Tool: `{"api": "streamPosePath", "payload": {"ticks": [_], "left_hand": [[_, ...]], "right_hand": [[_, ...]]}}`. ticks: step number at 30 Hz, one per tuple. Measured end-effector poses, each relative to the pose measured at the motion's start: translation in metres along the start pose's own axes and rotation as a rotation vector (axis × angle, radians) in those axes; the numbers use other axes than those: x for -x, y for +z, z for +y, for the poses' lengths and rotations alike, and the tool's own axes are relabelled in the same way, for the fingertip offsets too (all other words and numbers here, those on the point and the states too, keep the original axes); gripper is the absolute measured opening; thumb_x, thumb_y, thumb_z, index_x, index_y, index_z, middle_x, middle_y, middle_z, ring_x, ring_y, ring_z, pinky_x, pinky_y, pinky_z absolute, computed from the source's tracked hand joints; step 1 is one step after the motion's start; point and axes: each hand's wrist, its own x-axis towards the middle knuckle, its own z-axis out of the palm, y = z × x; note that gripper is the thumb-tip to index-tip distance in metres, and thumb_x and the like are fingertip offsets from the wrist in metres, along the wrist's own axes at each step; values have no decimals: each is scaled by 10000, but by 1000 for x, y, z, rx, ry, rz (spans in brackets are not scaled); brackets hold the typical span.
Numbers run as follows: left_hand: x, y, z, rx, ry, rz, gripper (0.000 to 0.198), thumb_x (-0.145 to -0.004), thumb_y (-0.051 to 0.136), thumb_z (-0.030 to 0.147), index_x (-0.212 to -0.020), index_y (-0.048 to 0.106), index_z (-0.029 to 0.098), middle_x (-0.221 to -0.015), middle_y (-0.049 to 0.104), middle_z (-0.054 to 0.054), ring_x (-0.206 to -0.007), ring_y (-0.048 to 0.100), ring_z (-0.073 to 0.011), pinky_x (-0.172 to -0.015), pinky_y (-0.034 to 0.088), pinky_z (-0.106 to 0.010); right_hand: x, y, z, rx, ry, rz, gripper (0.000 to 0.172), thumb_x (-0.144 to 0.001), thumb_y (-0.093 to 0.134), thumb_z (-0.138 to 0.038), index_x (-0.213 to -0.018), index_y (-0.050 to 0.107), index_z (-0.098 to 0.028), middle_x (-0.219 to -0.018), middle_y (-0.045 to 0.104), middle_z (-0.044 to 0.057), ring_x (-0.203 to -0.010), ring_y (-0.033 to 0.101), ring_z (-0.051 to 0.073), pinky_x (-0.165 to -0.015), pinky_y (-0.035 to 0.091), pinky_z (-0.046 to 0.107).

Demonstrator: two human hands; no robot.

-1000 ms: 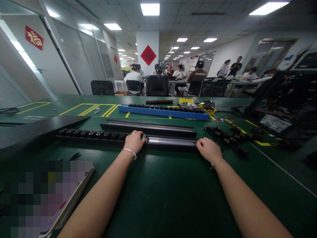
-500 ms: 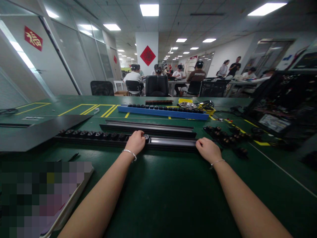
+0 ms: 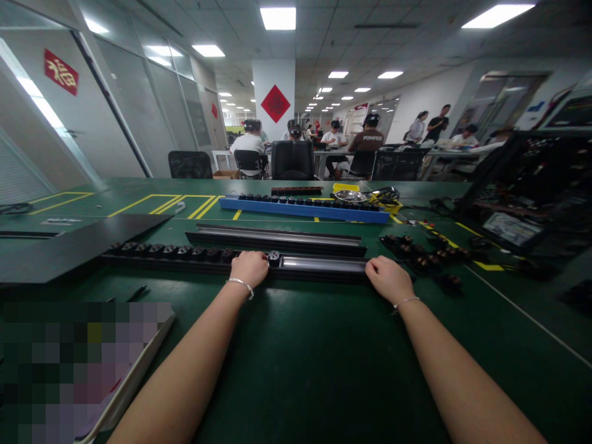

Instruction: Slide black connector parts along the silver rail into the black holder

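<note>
A long black rail [image 3: 324, 265] with a shiny metal inner strip lies across the table in front of me. A row of small black round-faced modules [image 3: 182, 250] sits in its left part. My left hand [image 3: 250, 268] is closed over the rail near the middle, its fingertips partly hidden behind it. Just right of those fingers, one module [image 3: 274, 258] stands at the end of the row. My right hand [image 3: 391, 279] is closed on the rail's right end, fingers curled in. Behind it lies a second black rail [image 3: 277, 238], with no modules visible in it.
Several loose black modules [image 3: 420, 253] lie to the right. Farther back are a blue rail [image 3: 305, 209] with modules, a metal bowl [image 3: 350, 196] and a yellow tray [image 3: 346, 187]. A grey sheet [image 3: 69, 246] lies left. A dark equipment frame [image 3: 504, 191] stands right.
My left hand has shifted slightly left along the rail, so the end module beside its fingers shows more fully. My right hand has stayed in place.
</note>
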Motion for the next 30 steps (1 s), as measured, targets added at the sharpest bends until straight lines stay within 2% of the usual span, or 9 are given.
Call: {"api": "streamPosePath", "payload": {"ticks": [19, 27, 30], "left_hand": [[0, 2, 0, 37, 44, -5, 406, -740, 370, 234, -1006, 666, 319, -1126, 643, 0, -1079, 541, -255, -858, 426, -395], [-5, 9, -4, 118, 105, -28, 398, -761, 373, 248, -1022, 668, 303, -1114, 649, 16, -1042, 574, -183, -909, 409, -279], [-5, 9, -3, 131, 118, -41, 393, -780, 369, 301, -1048, 656, 303, -1098, 658, 9, -1015, 586, -184, -884, 422, -276]], "right_hand": [[-1, 2, 1, 17, -19, 16, 308, -834, 351, -300, -675, 595, -199, -778, 573, 29, -745, 501, 123, -579, 280, 244], [-1, 2, 1, 4, -8, 1, 298, -827, 360, -296, -686, 605, -201, -799, 577, 29, -740, 498, 122, -574, 276, 244], [-1, 0, 1, 0, -8, -6, 303, -829, 356, -297, -678, 600, -200, -799, 576, 30, -742, 500, 123, -573, 280, 242]]}}
